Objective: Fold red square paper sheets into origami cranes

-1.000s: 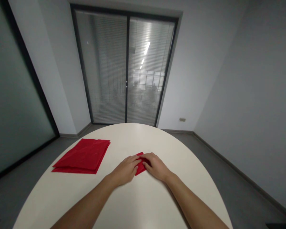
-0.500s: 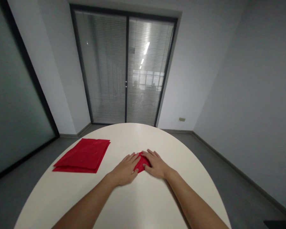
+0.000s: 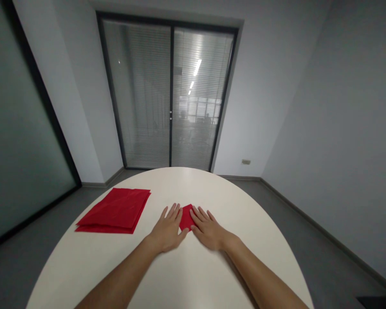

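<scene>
Near the frame's middle, a folded red cloth (image 3: 186, 217) lies on the desk (image 3: 186, 279). The left hand (image 3: 167, 231) and right hand (image 3: 209, 229) lie flat and open, gripping nothing, their fingers resting on its sides. This looks like flattening the crease. Any lifting would need fingers under an edge. A red stack (image 3: 116, 210) lies at left.

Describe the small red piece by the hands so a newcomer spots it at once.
Find the round white table facing the glass doors. Near its middle the left hand and right hand lie flat, with the small folded red napkin between them. It is much smaller than the red stack further left.
</scene>
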